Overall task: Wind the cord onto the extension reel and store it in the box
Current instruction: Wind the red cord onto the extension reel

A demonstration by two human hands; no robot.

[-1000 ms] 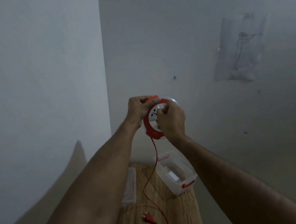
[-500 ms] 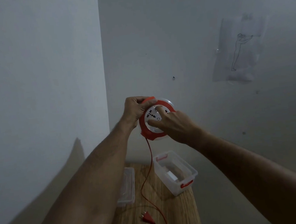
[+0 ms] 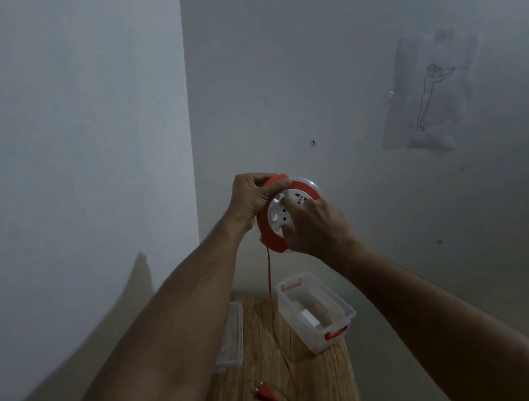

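I hold a round red extension reel [image 3: 268,232] with a white socket face up in front of the wall. My left hand [image 3: 251,196] grips its red handle at the top left. My right hand [image 3: 316,229] lies over the white face, fingers pressed on it. A thin red cord [image 3: 268,274] hangs straight down from the reel's bottom to the wooden table [image 3: 322,382], where its red plug [image 3: 264,392] lies. A clear plastic box [image 3: 344,309] with red latches stands open on the table below the reel.
The box's clear lid [image 3: 231,336] lies at the table's left edge, next to the wall. White walls meet in a corner behind the reel. A paper sheet with a line drawing [image 3: 427,94] is stuck on the right wall.
My right hand has turned on the reel's white face, and the hanging cord is straighter with less slack on the table. The plug has stayed about where it was.
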